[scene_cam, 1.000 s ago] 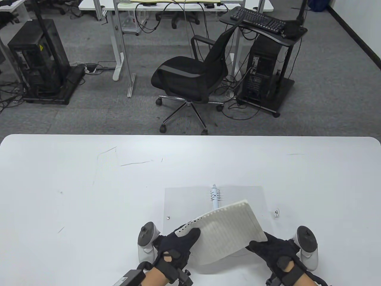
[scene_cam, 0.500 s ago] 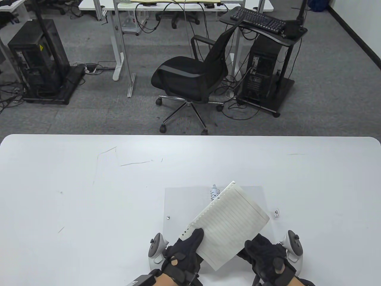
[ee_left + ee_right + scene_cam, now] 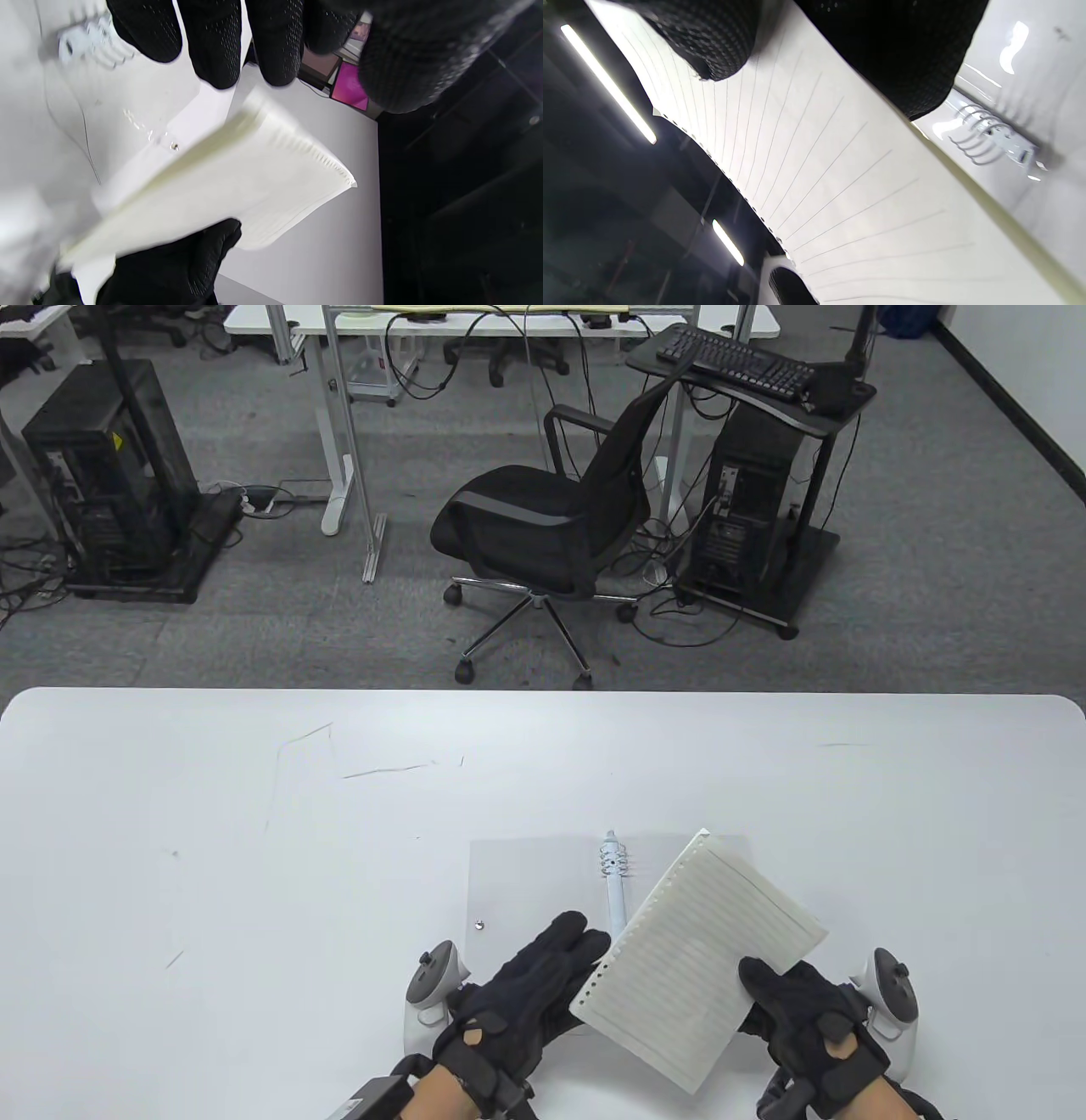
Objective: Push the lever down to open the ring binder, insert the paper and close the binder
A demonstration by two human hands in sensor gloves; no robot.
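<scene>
Paper [image 3: 704, 950] pinched by right hand [image 3: 802, 1014] fingers

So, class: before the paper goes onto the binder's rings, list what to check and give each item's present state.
1. Right hand grips the paper stack: ok.
2. Left hand helps hold the stack: not ok; its fingers lie straight beside the punched edge.
3. Binder lies open and flat on the table: ok.
4. Rings are open: cannot tell.
5. Punched edge lines up over the rings: not ok; the stack is tilted, lifted and to their right.
</scene>
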